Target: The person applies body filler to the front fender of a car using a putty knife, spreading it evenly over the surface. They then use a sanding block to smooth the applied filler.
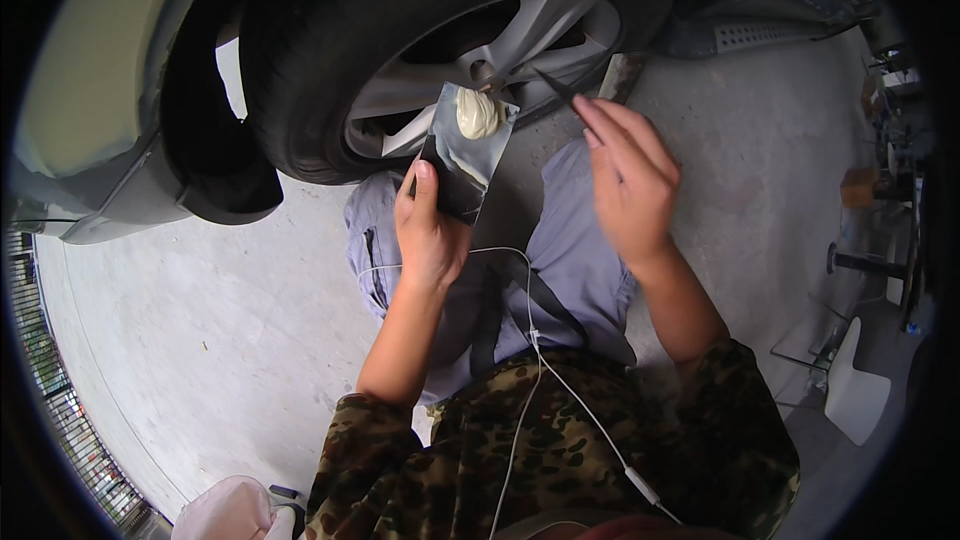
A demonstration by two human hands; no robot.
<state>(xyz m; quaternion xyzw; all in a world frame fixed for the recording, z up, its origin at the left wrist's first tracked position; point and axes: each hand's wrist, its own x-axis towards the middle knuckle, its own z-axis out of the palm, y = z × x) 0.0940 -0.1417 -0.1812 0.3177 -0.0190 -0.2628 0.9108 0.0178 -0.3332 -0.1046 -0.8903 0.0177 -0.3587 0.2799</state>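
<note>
My left hand [432, 232] grips the lower end of a flat dark mixing board [458, 178], with the thumb laid over its face. A thick dollop of cream-coloured putty [477, 113] sits near the board's far edge, and pale smears run below it. To the right, my right hand [636, 185] pinches a thin, dark, pointed blade [557, 88], seen nearly edge-on, so its exact kind is unclear. The blade is raised apart from the board, its tip pointing up and left. Just beyond both hands is a car wheel [500, 55] with silver spokes.
The car's body panel [90, 70] at the left carries a pale yellowish coat. A white earphone cable [530, 300] hangs across my lap. At the right stand a white chair [856, 382] and a brown box [858, 186]; a pinkish bag [228, 510] lies lower left on the concrete floor [200, 340].
</note>
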